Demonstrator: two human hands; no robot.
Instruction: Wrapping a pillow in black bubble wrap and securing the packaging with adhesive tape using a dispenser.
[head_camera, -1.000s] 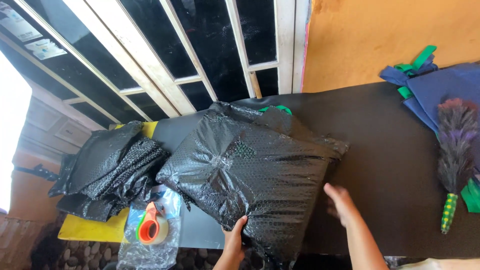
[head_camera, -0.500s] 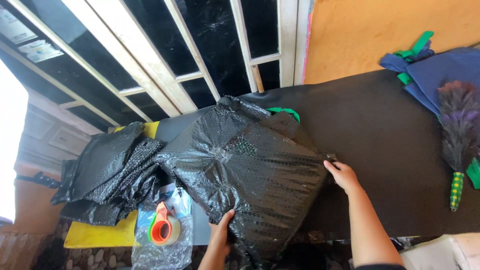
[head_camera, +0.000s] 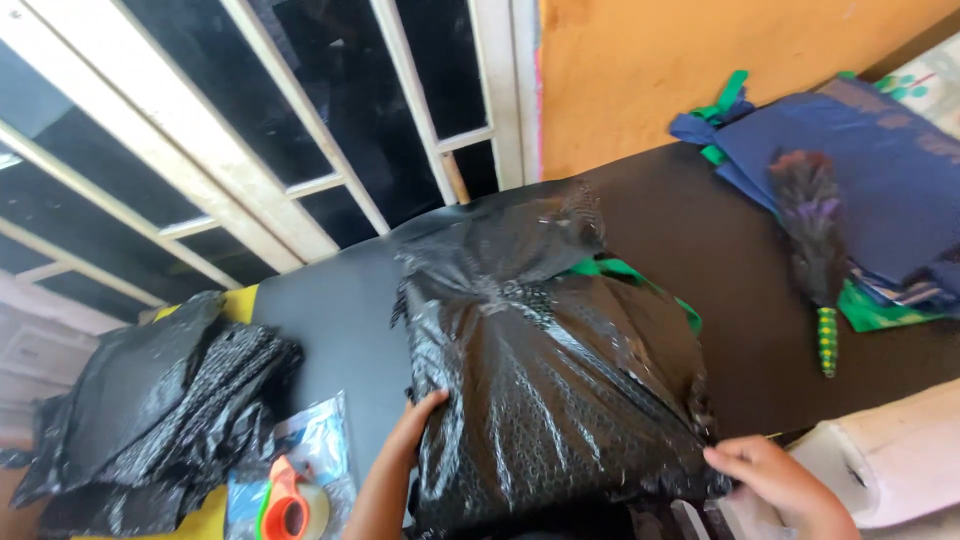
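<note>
The left hand's grip is closed on the left edge of a large black bubble-wrap parcel, thumb on top and fingers curled under the plastic. The right hand's grip pinches the parcel's lower right corner, fingers bent around the wrap at about four o'clock from the parcel's middle. The parcel lies on the dark surface, its far end crumpled up toward twelve o'clock, with a strip of green fabric poking out from beneath it at one o'clock.

At nine o'clock from the parcel sits a heap of folded black bubble wrap. Near the left hand, at seven o'clock, an orange and green tape dispenser rests on a clear plastic bag. Toward two o'clock a feather duster with a green and yellow handle lies beside a stack of dark blue cloth. White-framed window bars run behind the surface.
</note>
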